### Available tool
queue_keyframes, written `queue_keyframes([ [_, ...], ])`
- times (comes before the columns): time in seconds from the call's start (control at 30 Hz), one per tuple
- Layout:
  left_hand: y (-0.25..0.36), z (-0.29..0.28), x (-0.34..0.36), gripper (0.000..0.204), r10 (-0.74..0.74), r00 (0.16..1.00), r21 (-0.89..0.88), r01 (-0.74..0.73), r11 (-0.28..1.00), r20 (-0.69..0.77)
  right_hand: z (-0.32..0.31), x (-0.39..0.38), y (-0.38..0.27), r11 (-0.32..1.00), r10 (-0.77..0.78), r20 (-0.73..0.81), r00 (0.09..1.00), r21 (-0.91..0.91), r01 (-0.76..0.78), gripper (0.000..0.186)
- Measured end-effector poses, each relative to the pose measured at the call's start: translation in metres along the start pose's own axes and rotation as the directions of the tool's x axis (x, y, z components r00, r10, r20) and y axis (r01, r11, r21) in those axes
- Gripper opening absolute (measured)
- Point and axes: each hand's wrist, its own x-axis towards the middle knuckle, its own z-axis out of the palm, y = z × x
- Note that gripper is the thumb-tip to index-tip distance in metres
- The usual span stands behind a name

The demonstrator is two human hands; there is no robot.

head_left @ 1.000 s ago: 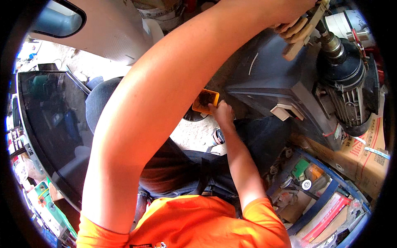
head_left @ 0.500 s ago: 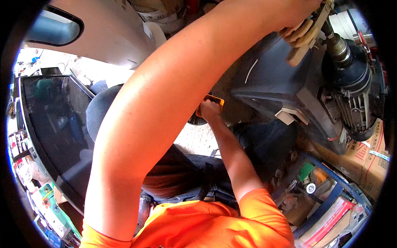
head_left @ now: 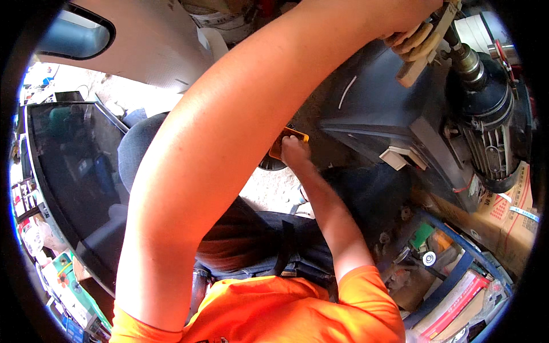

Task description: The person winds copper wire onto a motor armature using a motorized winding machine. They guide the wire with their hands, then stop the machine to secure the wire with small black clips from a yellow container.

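My left arm crosses the view from lower left to the top right. My left hand is partly cut off by the upper edge, and its fingers do not show clearly. It is right at a pale wooden-looking bar with rounded beige loops beside it; whether it grips the bar is unclear. Low between my knees, my right hand is closed, with its fingers curled at a dark object with an orange-yellow rim. What the fingers hold is too small to make out. My left forearm hides part of that object.
A large dark-screened panel leans at left. To the right stand a dark cabinet-like box and a black motor-like machine. A blue-framed crate of mixed odds and ends sits at lower right by a cardboard box.
My right hand and forearm have shifted slightly to the right, and the hand has turned a little over the orange-rimmed object. My left arm has hardly moved.
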Motion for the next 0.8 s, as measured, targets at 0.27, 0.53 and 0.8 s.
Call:
queue_keyframes([
  [0.27, -0.056, 0.039, 0.013, 0.031, 0.368, 0.861, -0.179, -0.447, 0.876, -0.351, -0.023, -0.014, 0.013, 0.984, 0.002, 0.003, 1.0, 0.178, -0.002, 0.014],
  [0.53, -0.068, 0.036, -0.005, 0.03, 0.486, 0.732, -0.266, -0.647, 0.715, -0.477, -0.041, -0.022, 0.011, 0.968, 0.045, -0.04, 0.998, 0.25, -0.034, 0.019],
  [0.8, -0.067, 0.039, 0.008, 0.03, 0.437, 0.792, -0.235, -0.564, 0.792, -0.426, -0.037, -0.024, 0.006, 0.963, 0.024, -0.121, 0.992, 0.268, 0.009, 0.023],
])
